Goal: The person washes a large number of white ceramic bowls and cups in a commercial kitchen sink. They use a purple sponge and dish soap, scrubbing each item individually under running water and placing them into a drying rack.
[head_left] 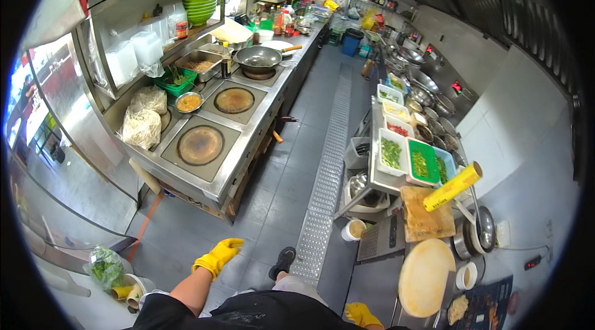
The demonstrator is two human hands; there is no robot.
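I look down a narrow kitchen aisle. My left hand, in a yellow rubber glove, hangs over the grey floor with its fingers apart and nothing in it. Only part of my right hand, also in a yellow glove, shows at the lower edge next to the steel counter, and its fingers are hidden. A round pale cutting board lies on that counter to the right of it. Beyond it sit a square wooden board and a long yellow box of wrap.
A steel range with round burners and a wok runs along the left. Trays of chopped greens line the right counter. A floor drain grate runs down the aisle. A bag of greens sits lower left.
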